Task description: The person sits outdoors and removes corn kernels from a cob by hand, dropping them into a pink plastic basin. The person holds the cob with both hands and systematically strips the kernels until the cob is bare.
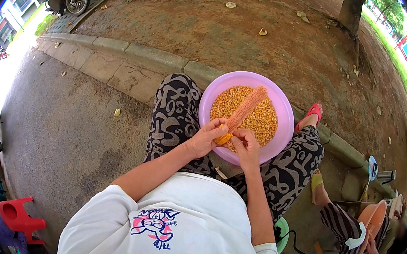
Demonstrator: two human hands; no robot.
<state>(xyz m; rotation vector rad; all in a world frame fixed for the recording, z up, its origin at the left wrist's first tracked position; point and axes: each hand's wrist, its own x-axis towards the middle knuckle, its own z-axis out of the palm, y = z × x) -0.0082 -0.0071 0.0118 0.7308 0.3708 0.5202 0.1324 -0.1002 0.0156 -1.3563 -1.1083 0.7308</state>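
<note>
A corn cob (pixel 247 107) slants up and away over the basin, mostly stripped to its pinkish core, with yellow kernels left at the near end. My left hand (pixel 207 135) is closed around that near end. Thumb and fingers of my right hand (pixel 246 147) press on the remaining kernels from the other side. Beneath them, a pink-lilac basin (pixel 288 99) sits between my knees, and loose yellow corn kernels (pixel 265 124) cover its bottom.
A stone kerb (pixel 156 58) runs beyond the basin, with bare soil past it. At right a person (pixel 366 248) sits with an orange basin (pixel 371 216). A red plastic stool (pixel 22 219) stands at lower left. A black cable (pixel 307 251) curves beside a green container (pixel 282 233).
</note>
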